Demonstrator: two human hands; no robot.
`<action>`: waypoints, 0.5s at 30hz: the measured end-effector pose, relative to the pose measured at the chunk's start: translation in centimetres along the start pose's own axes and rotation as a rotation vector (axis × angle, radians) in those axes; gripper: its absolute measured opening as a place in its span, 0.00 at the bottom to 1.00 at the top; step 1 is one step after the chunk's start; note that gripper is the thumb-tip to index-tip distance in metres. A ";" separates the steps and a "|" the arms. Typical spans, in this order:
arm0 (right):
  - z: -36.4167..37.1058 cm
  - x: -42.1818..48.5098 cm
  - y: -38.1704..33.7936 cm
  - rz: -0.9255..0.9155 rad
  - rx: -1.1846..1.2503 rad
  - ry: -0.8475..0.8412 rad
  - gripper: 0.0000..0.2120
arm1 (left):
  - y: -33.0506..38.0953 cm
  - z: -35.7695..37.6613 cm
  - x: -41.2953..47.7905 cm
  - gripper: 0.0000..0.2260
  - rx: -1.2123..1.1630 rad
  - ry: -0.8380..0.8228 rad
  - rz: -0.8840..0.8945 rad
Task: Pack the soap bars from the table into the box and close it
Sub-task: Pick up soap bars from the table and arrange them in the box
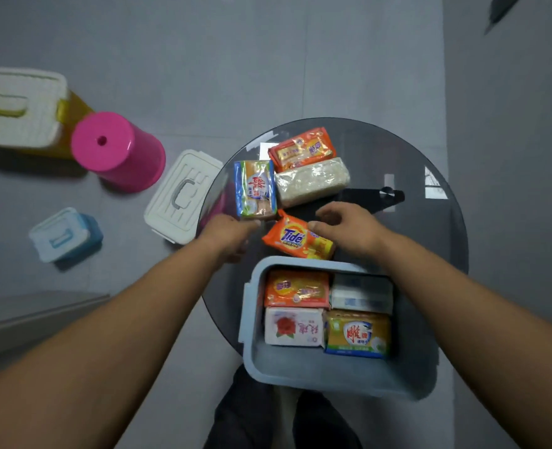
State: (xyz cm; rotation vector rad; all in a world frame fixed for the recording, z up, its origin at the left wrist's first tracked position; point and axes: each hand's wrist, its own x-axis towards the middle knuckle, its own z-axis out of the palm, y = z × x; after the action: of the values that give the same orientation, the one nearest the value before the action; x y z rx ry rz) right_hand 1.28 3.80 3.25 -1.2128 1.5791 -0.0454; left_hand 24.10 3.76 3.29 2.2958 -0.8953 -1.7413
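Because the box point(251, 322) has room near you, your right hand point(345, 230) half-curls over the Tide bar point(295, 239), thumb touching; left hand point(229, 236) loose, empty.

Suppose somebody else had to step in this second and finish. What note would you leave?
Left hand: beside the blue-edged bar, seemingly holding nothing.
Right hand: loosely curled, thumb at the Tide bar, not gripping yet.
Done: four bars lie in the open box on the glass table.
Left to do: pack the Tide bar, blue-edged bar, clear-wrapped bar and orange pack, then close the box.
A white lid sits on the floor beside the table; whether it fits is unclear.
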 end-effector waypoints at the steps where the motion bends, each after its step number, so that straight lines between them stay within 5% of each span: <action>1: 0.3 1.1 -0.1 0.051 0.015 -0.029 0.28 | -0.5 0.2 0.4 0.10 -0.025 -0.090 -0.048; 4: 1.2 2.9 0.6 0.211 0.038 -0.098 0.34 | -1.6 1.0 2.1 0.08 -0.033 -0.244 -0.012; 7: 2.1 3.8 2.1 0.309 0.119 -0.097 0.37 | -1.5 2.3 3.2 0.17 -0.058 -0.316 0.029; 15: 1.5 4.0 2.6 0.331 0.235 -0.141 0.23 | -1.0 3.8 3.8 0.15 0.024 -0.422 0.074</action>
State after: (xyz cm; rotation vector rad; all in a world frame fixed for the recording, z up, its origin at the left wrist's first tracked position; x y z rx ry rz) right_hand 1.13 3.05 -1.66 -0.7476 1.5819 0.0662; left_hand 21.59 3.50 -1.58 1.9073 -1.0520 -2.2346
